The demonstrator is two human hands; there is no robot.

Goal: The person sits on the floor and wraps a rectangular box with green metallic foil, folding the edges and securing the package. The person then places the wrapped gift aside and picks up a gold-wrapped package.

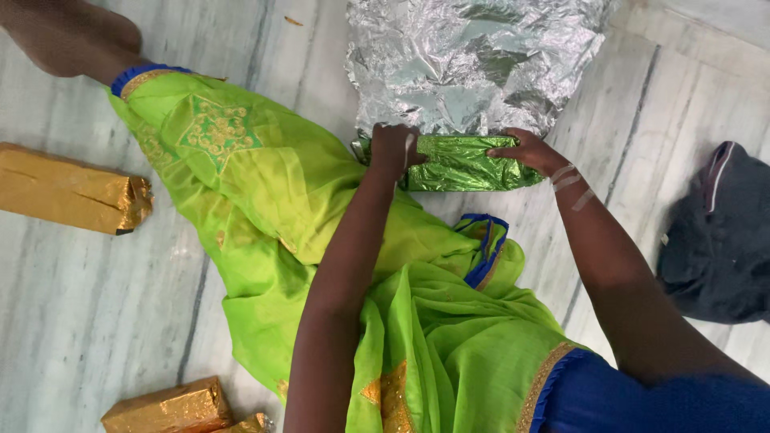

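Observation:
A box wrapped in shiny green foil paper (457, 163) lies on the marble floor, on the near edge of a crinkled sheet whose silver side (473, 60) faces up. My left hand (391, 151) grips the box's left end, fingers curled over its top. At the right end my right hand (525, 151) presses down on the top edge. Strips of clear tape (568, 183) stick to my right wrist.
A gold-wrapped box (68, 191) lies at the left, another gold-wrapped box (172, 409) at the bottom left. Bright green cloth with gold embroidery (265, 200) drapes over my lap and leg. A dark grey garment (718, 236) sits at the right.

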